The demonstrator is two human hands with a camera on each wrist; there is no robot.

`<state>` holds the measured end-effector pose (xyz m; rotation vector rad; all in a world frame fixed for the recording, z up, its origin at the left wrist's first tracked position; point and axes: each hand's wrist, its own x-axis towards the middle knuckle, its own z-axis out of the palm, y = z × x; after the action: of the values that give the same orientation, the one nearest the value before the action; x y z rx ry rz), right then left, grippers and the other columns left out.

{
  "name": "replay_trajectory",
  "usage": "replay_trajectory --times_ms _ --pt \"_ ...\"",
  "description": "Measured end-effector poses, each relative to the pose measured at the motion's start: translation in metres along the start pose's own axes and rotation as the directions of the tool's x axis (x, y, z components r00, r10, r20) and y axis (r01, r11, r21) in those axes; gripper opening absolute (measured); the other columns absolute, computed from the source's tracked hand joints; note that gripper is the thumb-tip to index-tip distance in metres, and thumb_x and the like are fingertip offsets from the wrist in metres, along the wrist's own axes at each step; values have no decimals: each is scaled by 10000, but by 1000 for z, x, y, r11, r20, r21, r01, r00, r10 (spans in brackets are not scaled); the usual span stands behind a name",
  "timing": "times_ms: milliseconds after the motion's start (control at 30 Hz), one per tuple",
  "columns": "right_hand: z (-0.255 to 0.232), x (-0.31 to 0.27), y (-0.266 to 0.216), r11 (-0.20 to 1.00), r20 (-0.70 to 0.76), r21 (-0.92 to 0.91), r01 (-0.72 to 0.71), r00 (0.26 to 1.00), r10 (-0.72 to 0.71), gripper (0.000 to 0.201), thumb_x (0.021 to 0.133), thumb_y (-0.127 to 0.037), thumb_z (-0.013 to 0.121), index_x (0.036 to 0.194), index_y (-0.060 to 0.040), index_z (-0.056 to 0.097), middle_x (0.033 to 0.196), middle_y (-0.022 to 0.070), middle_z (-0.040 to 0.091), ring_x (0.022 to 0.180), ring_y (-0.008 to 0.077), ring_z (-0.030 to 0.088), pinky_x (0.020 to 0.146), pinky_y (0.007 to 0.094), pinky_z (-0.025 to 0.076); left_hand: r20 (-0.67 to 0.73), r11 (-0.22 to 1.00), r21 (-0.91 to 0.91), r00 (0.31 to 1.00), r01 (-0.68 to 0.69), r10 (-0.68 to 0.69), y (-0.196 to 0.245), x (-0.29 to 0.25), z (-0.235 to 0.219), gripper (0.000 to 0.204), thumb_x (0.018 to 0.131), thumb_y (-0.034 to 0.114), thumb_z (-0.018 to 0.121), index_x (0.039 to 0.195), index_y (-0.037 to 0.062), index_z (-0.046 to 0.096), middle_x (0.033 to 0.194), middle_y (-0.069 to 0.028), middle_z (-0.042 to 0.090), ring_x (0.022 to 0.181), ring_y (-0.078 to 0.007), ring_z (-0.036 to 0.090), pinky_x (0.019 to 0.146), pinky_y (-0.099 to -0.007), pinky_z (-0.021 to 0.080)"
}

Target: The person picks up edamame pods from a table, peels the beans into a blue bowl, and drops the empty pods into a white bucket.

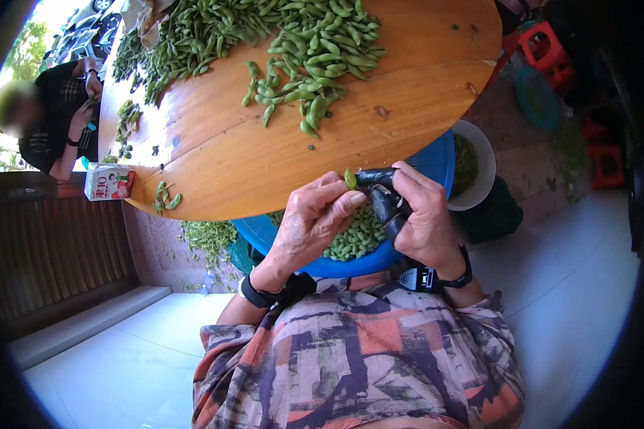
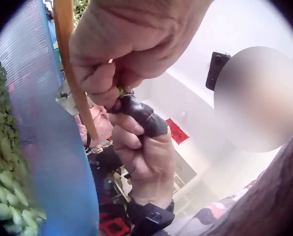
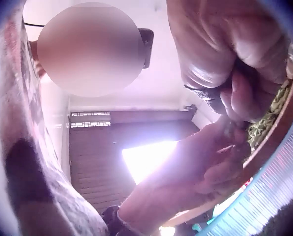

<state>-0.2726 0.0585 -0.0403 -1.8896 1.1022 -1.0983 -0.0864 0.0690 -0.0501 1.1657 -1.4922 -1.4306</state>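
In the head view, my left hand [image 1: 308, 222] pinches a green soybean pod [image 1: 350, 179] between thumb and fingers. Its tip sticks up above them. My right hand [image 1: 429, 222], with black covers [image 1: 376, 176] on the thumb and forefinger, meets the pod from the other side. Both hands come together closely in the left wrist view, where the black-covered thumb [image 2: 141, 113] lies against the pod's end and the fingers are curled. Below the hands, a blue basin [image 1: 329, 269] holds many shelled green beans [image 1: 361, 239]. In the right wrist view the pod is mostly hidden by fingers.
A wooden table [image 1: 250, 171] ahead bears a big heap of pods [image 1: 315, 43] and a juice carton [image 1: 109, 183] at its left edge. Another person [image 1: 61, 118] sits at the left. A white bucket [image 1: 485, 168] stands right of the basin; red stools [image 1: 544, 50] are farther off.
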Motion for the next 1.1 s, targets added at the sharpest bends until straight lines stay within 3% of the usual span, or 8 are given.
replay_trajectory --times_ms 167,267,633,733,800,933,1000,1100 --pt "-5 1 -2 968 17 202 -149 989 149 341 865 -59 652 1200 -1 629 988 86 645 912 143 634 795 261 492 -131 823 -561 972 88 -193 9 2 -2 131 941 94 616 978 -27 650 788 -77 650 463 -78 444 402 -210 289" --pt "-3 1 -6 858 111 445 -256 967 231 316 870 -24 633 1186 -3 640 1013 72 659 943 125 628 830 250 490 -46 762 -640 984 103 -171 9 2 -4 130 931 99 643 931 -31 656 765 -70 648 483 -85 490 415 -207 329" --pt "9 2 -10 962 -37 247 -120 990 133 362 810 30 654 1166 -34 665 1009 107 681 888 171 665 794 274 516 -136 730 -680 965 73 -223 6 0 8 111 940 120 633 930 13 609 740 -70 638 476 -98 506 393 -206 347" --pt "8 -2 -7 995 -40 101 7 999 -3 383 759 44 662 1132 -41 682 977 129 668 828 237 672 750 302 530 -51 602 -783 947 159 -317 10 3 2 93 936 138 611 909 51 591 739 -40 605 533 -101 547 390 -217 342" --pt "8 -5 -8 996 -36 36 83 996 -82 409 723 57 661 1118 -46 689 957 138 659 798 271 669 728 319 536 166 530 -805 959 266 -230 2 1 -7 114 949 168 577 940 54 578 724 -22 565 499 -94 488 393 -213 320" --pt "9 -3 -10 994 29 -12 113 993 -113 572 589 99 586 1131 -58 685 913 148 614 805 311 647 694 358 532 155 538 -799 956 270 -249 -1 -2 -2 164 976 206 541 972 45 567 725 -24 558 475 -87 428 388 -213 283" --pt "14 -1 -5 998 -35 -40 45 998 -46 591 582 106 579 1141 -57 679 918 158 602 825 326 642 695 365 525 68 656 -722 966 221 -251 3 -3 5 217 1015 242 511 976 32 551 722 -40 578 488 -82 463 380 -212 281" --pt "-4 -12 22 993 -127 -100 64 989 -77 402 750 -153 639 1115 15 648 891 144 615 800 293 645 677 344 512 203 864 -385 943 325 -264 9 -8 4 277 1024 277 494 1040 16 585 782 -39 636 596 -103 556 512 -221 412"
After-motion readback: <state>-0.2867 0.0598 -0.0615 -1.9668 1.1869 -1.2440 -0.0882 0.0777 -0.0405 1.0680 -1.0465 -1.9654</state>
